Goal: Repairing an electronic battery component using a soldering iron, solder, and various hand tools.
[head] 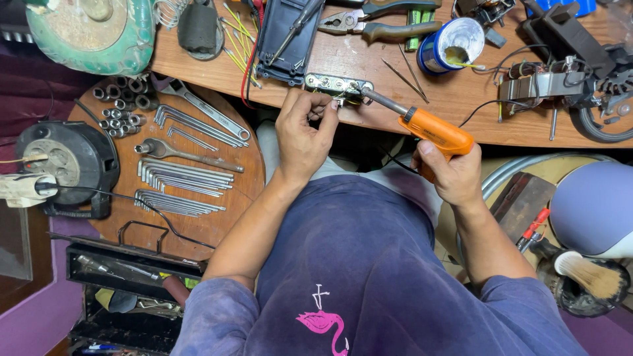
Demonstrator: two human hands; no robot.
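Wooden workbench cluttered with tools; right hand grips soldering iron, left hand pinches metal strip.

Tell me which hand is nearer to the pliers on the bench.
Left. The left hand sits just below the pliers, near the metal strip. The right hand grips the orange soldering iron lower, near the bench edge.

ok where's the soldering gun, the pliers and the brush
soldering gun (435,130), head view, on the orange body just above the right hand (455,178)
pliers (379,23), head view, on the green handles at the bench top
brush (590,275), head view, on the pale bristles at lower right
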